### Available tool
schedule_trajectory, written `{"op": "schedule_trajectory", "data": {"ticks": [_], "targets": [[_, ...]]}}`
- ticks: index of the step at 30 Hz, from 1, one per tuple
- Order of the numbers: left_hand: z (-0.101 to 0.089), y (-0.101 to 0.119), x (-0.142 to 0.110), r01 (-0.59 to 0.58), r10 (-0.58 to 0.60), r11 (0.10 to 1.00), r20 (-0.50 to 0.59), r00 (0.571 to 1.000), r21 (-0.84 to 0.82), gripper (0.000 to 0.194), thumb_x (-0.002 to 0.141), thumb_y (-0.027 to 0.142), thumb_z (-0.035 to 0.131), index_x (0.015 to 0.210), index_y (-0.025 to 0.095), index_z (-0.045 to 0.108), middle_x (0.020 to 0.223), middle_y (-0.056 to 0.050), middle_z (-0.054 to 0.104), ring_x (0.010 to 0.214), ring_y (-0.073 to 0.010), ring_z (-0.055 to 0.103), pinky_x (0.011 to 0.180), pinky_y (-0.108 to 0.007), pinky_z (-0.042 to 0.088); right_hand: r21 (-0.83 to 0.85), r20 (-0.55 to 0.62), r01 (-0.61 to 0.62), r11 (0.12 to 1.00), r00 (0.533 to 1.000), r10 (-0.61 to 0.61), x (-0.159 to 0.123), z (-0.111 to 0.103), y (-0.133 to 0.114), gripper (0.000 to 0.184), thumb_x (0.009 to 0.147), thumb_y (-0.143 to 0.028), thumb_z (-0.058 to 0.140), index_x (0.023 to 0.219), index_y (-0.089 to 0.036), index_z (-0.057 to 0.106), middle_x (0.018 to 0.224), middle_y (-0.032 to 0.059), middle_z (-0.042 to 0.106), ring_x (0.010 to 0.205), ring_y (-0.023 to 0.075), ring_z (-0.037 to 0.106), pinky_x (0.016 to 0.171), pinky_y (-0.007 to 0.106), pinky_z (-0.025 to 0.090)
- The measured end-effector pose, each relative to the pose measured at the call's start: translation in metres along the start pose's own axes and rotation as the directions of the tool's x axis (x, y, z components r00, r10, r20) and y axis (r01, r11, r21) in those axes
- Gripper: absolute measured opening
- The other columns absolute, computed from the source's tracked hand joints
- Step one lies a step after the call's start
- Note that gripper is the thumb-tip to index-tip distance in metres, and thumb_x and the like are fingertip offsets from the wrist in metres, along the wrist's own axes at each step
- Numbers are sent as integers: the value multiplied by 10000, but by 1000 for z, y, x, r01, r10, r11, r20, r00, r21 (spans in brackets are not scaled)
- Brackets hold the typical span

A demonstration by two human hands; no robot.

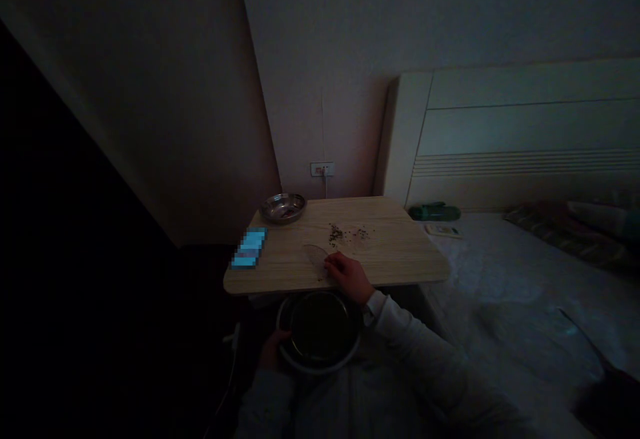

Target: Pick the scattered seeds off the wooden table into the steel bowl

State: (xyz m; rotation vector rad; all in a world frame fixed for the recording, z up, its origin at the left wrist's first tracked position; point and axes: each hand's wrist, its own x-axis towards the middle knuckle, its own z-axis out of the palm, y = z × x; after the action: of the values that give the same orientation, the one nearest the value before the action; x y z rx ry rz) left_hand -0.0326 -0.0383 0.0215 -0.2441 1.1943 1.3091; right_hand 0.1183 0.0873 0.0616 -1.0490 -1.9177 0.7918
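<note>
The room is dim. My right hand rests at the near edge of a small wooden table, its fingers closed on a thin clear flat piece that lies on the tabletop. A scatter of small dark seeds lies just beyond it. My left hand grips the left rim of a metal bowl held below the table's front edge, against my lap. What the bowl holds is too dark to make out.
A second, smaller metal bowl sits at the table's far left corner. A lit phone lies at the left edge. A wall socket is behind. To the right stands a bed with a green bottle and a remote.
</note>
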Motion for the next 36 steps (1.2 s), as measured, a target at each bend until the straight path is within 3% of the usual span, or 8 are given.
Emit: {"op": "schedule_trajectory", "data": {"ticks": [9, 13, 25, 36], "targets": [[-4, -4, 13, 8, -11, 999, -52, 999, -52, 417, 626, 75, 485, 1023, 92, 608, 477, -38, 622, 505, -236, 625, 607, -388, 502, 6, 32, 7, 1000, 999, -7, -7, -1, -3, 169, 788, -281, 490, 834, -166, 604, 698, 16, 628, 633, 124, 552, 618, 252, 425], [-7, -6, 18, 8, -11, 997, -31, 999, -80, 444, 613, 85, 491, 1034, 153, 612, 535, -31, 646, 581, -251, 649, 639, -407, 505, 11, 21, 14, 1000, 1000, -14, -6, -1, -2, 177, 791, -296, 488, 842, -174, 606, 674, 7, 622, 616, 120, 547, 594, 244, 421], [-8, -5, 16, -8, 9, 997, 8, 1000, -73, 411, 585, 88, 501, 955, 174, 657, 506, -27, 633, 593, -244, 646, 644, -397, 498, 17, 10, 31, 999, 999, -31, 2, 6, 0, 148, 794, -264, 499, 844, -173, 605, 729, 17, 643, 652, 122, 571, 635, 255, 441], [-5, -4, 15, 17, -17, 998, -10, 1000, -55, 418, 598, 75, 489, 987, 122, 631, 474, -32, 618, 583, -242, 645, 638, -382, 499, 49, 5, 1, 999, 1000, -1, -3, 4, 1, 163, 784, -281, 498, 830, -172, 609, 727, 20, 642, 658, 129, 569, 643, 261, 440]]}}
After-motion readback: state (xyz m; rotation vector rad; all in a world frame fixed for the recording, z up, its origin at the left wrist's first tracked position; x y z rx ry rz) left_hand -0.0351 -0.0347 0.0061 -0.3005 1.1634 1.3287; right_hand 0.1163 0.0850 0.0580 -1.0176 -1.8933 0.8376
